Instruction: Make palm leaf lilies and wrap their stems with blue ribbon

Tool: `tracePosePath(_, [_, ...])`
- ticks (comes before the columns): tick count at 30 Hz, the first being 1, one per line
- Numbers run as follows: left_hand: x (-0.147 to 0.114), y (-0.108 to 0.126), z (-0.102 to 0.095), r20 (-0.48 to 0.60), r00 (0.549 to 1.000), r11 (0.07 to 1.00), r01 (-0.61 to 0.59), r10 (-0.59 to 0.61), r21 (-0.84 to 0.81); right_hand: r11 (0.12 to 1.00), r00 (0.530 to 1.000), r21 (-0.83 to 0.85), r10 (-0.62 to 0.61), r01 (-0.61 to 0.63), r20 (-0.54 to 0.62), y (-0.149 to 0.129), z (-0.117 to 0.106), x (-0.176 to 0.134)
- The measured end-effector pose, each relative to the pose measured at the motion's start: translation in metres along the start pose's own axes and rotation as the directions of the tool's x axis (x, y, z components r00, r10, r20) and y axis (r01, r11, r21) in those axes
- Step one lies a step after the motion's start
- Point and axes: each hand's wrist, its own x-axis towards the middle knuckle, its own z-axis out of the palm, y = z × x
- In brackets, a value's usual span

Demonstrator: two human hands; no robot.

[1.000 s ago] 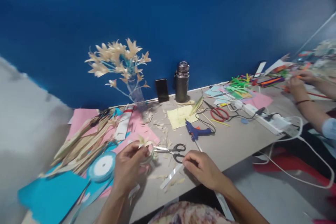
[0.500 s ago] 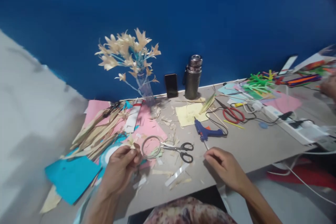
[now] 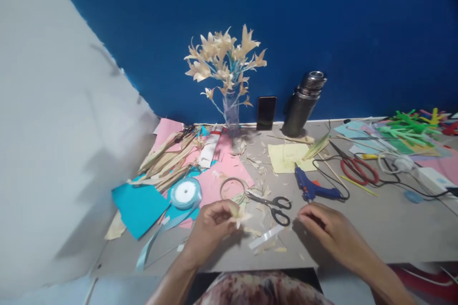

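My left hand (image 3: 214,224) is closed, pinching a small pale flower (image 3: 239,215) with pointed petals above the table. My right hand (image 3: 327,228) has its thumb and fingers pinched together just in front of a blue glue gun (image 3: 313,188); what they hold, if anything, is too small to make out. Black-handled scissors (image 3: 274,205) lie between my hands, beside a ring-shaped roll of tape (image 3: 232,190). A clear strip (image 3: 266,237) rests nearer to me. The glue gun's nozzle points at a yellow sheet (image 3: 286,156).
Pale flowers (image 3: 225,57) stand in a clear vase (image 3: 232,114) by the wall. A phone (image 3: 266,113) and a flask (image 3: 302,105) are beside it. Dried husks (image 3: 168,157) and a ribbon roll (image 3: 179,194) lie left; red-handled scissors (image 3: 359,171), cables and a power strip (image 3: 434,181) right.
The view has turned left, shifting the table things rightward in the picture. The left hand and its flower have moved nearer to the right hand. The other person's hand has left the view.
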Motion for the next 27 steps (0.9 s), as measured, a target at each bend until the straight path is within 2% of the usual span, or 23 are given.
tracePosePath(4, [0.001, -0.001, 0.001, 0.121, 0.991, 0.999, -0.049, 0.052, -0.021, 1.0, 0.996, -0.013, -0.022, 0.023, 0.084, -0.005, 0.012, 0.007])
tracePosePath(9, [0.001, -0.004, -0.004, 0.179, 0.984, 1.0, -0.02, 0.023, -0.019, 0.987, 0.985, -0.139, -0.06, 0.083, 0.161, -0.012, 0.01, 0.023])
tracePosePath(16, [0.001, -0.012, -0.012, 0.051, 0.998, 1.0, 0.022, -0.022, -0.011, 0.949, 0.968, -0.261, -0.118, 0.176, 0.222, -0.026, -0.005, 0.044])
tracePosePath(23, [0.002, -0.01, -0.018, 0.017, 1.0, 0.999, -0.02, 0.02, 0.046, 0.947, 0.966, -0.291, -0.059, 0.134, 0.253, -0.025, -0.004, 0.041])
tracePosePath(27, [0.003, -0.008, -0.015, 0.006, 0.998, 0.998, 0.055, -0.055, 0.008, 0.966, 0.976, -0.234, -0.056, 0.107, 0.211, -0.018, -0.014, 0.035])
